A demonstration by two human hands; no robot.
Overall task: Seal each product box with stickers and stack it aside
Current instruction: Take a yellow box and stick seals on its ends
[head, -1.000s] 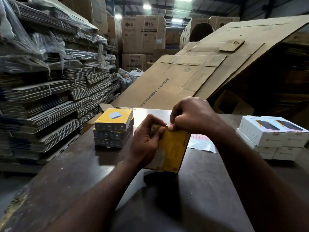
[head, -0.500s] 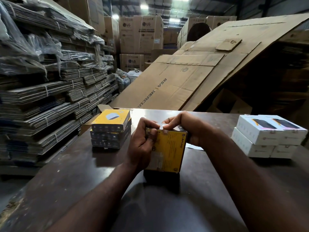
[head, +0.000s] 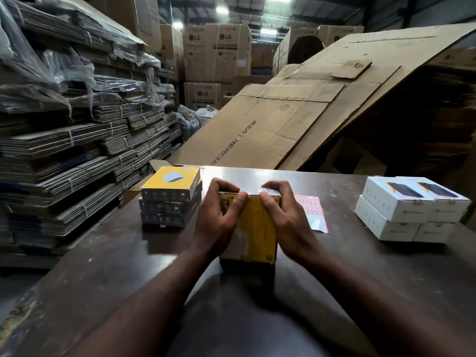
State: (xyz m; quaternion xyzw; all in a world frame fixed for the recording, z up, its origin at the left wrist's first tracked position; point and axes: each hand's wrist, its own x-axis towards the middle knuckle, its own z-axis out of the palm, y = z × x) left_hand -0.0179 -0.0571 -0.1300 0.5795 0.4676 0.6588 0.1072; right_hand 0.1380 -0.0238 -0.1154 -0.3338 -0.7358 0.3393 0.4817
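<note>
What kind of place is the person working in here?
Most likely a warehouse packing station: strapped bundles of flattened cartons piled high on the left, tall LG cartons at the back, and a stack of yellow product boxes on the worktable.

A dark brown table (head: 108, 266) carries a stack of three yellow boxes (head: 170, 199) towards its left far corner and a block of white boxes (head: 409, 210), two layers high, at its right. Between them another yellow box (head: 255, 228) stands on end, with a sticker sheet (head: 313, 212) lying flat just to its right.
</note>
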